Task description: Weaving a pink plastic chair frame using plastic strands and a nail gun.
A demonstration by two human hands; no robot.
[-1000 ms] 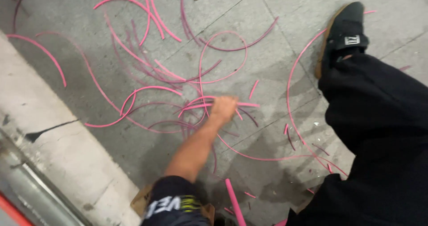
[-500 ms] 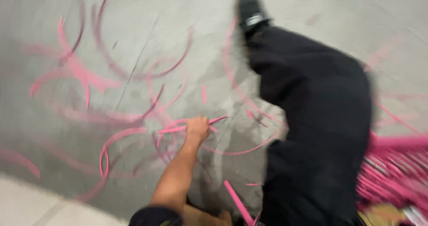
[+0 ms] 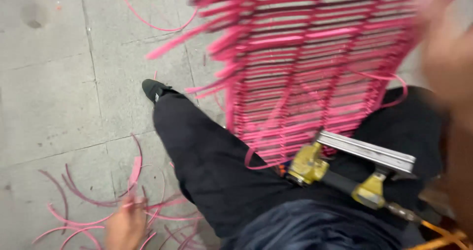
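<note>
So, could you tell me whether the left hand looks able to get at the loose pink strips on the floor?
Probably yes: the left hand already lies among the pink strips on the floor, with nothing between them, though blur hides its grip.

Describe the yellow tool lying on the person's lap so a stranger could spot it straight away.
Start at the big pink woven panel filling the upper right. Just below its lower edge, across the black trouser leg, lies the tool: two yellow metal heads on a dark bar with a silver rail. It is the only yellow, metallic item among the pink strips.
</note>
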